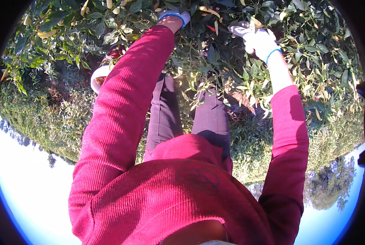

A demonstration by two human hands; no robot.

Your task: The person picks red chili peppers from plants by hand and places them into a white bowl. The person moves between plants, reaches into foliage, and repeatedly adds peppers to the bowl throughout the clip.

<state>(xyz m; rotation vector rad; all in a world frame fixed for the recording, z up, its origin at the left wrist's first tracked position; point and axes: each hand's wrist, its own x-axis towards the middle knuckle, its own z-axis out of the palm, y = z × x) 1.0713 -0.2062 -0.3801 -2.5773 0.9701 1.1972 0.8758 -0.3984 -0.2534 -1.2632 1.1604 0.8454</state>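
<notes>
My left hand (177,16), in a white knit glove with a blue cuff, reaches into the pepper plants (197,43) at the top of the view. Leaves and the picture's edge hide its fingers, so what they touch is not visible. To its right, my right hand (259,39) wears a matching glove, sunlit and partly overexposed. A pale yellow pepper (256,22) is at its fingertips; whether they grip it is unclear. Between the hands hang an orange-yellow pepper (209,11), a pale pepper (216,28) and a red pepper (211,28).
A white-rimmed bucket (95,79) with red contents stands on the left, partly behind my left sleeve (121,101). More pale peppers (47,33) hang at the upper left. Foliage surrounds my legs (211,113). Plant rows (47,122) stretch away towards trees (329,183).
</notes>
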